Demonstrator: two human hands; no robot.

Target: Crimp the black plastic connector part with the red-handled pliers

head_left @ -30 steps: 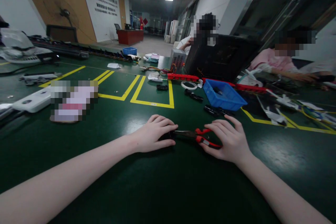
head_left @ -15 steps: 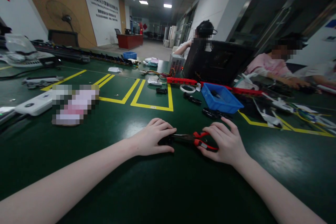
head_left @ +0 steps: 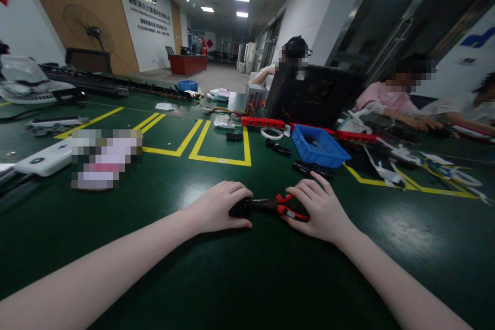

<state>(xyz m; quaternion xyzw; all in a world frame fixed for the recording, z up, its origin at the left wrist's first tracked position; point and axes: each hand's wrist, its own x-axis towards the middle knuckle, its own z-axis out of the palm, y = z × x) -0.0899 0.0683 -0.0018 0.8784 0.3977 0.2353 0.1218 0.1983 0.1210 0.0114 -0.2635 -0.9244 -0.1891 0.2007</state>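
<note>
My right hand (head_left: 319, 209) grips the red handles of a pair of long-nose pliers (head_left: 281, 205) by their ends. The handles are spread a little and the jaws point left. My left hand (head_left: 222, 208) is closed round a small black part (head_left: 240, 208), mostly hidden under the fingers. The tips of the pliers reach this part; whether they clamp it I cannot tell. Both hands rest low over the green table (head_left: 247, 278).
Beyond my right hand lie black parts (head_left: 312, 169) and a blue bin (head_left: 320, 147) with something dark inside. A white ring (head_left: 271, 134) and another black piece (head_left: 234, 136) lie farther back. A white power bank-like device (head_left: 48, 157) is at left. Co-workers (head_left: 402, 98) sit across the table.
The whole view has shifted slightly, so everything appears a little farther left. The hands keep their holds, with the pliers' tips still at the black part.
</note>
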